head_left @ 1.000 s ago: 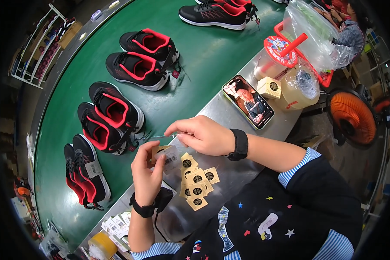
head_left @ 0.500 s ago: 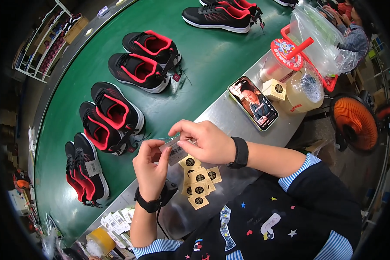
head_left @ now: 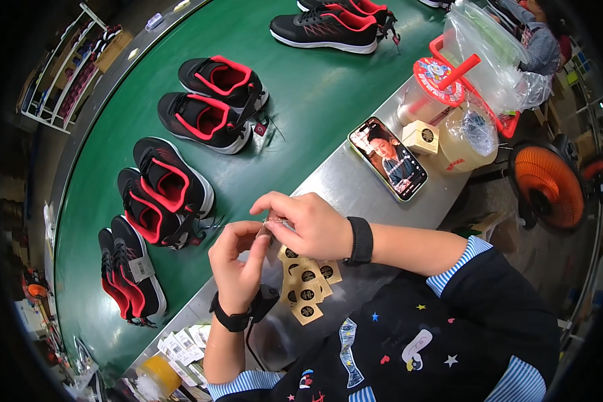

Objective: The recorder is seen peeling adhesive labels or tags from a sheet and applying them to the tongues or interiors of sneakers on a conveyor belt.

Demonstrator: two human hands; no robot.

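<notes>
Between my two hands is a barcode hang tag [head_left: 264, 230], now turned nearly edge-on. My left hand [head_left: 238, 262] is closed, with thumb and fingers pinching the tag. Close beside it, my right hand [head_left: 317, 226] pinches at the tag's top, where a thin clear string shows; its fingertips partly hide the string. Just below my hands, several gold square cards with black round marks [head_left: 307, 293] lie overlapped on the metal ledge [head_left: 345, 182]. The nearest black-and-red sneakers [head_left: 164, 175] rest on the green belt, left of my hands.
More sneaker pairs [head_left: 214, 120] line the green belt [head_left: 301, 100]. A phone [head_left: 387, 159] playing video, a gold box [head_left: 421, 137], a lidded drink cup [head_left: 439, 82] and a red basket [head_left: 509, 125] are at right. An orange fan [head_left: 547, 175] stands beyond; labels [head_left: 181, 346] lie lower left.
The sneakers have shifted toward the near left along with the belt. The hang tag has turned from face-up to nearly edge-on, and my fingers have drawn closer together around it.
</notes>
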